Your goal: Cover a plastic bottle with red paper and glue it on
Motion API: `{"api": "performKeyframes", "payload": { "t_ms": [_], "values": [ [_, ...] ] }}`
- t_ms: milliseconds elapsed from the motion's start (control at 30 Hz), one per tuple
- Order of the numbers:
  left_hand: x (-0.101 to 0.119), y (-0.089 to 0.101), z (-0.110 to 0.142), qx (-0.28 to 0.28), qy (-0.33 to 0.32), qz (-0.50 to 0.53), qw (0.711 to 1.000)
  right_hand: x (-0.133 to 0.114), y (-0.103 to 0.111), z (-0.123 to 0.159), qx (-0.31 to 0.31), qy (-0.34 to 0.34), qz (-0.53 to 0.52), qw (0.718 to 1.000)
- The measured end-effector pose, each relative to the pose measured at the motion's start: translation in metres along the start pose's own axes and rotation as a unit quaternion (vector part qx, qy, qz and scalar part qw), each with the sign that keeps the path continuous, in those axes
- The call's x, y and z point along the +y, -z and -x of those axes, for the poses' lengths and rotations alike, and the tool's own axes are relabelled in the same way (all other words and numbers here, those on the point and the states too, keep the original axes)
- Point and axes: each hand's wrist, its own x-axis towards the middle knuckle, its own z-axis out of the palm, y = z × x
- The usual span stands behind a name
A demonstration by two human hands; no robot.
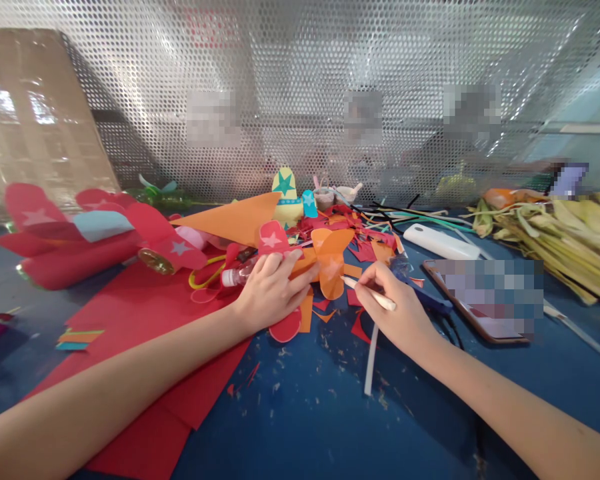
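In the head view my left hand (273, 290) is closed over a toy plane made from a small clear plastic bottle (236, 275). Its red paper wing (273, 237) carries a pale star and sticks out above and below my fingers. At the right end stands an orange paper tail (331, 267). My right hand (397, 310) pinches a white pen (377, 297), whose tip points left, at or close to the tail's edge; contact is not clear. My left palm hides most of the bottle.
Red paper sheets (145, 380) lie under my left arm. A larger red plane (95, 247) stands left. Paper scraps (365, 243) are heaped behind the work. On the right are a phone (480, 300), a white oblong device (440, 241) and dried husks (575, 233). A perforated metal screen (300, 80) rises behind.
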Motion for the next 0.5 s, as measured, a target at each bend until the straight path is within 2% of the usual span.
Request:
{"api": "performKeyframes", "payload": {
  "t_ms": [233,500],
  "values": [
    [0.0002,0.0001,-0.0004,-0.003,0.005,0.019,1.000,-0.0003,-0.0008,0.0000,-0.014,0.001,-0.013,1.000],
    [-0.0004,0.0002,0.0002,0.008,-0.005,-0.005,1.000,-0.0002,-0.0010,-0.0005,-0.014,-0.002,-0.011,1.000]
  ]
}}
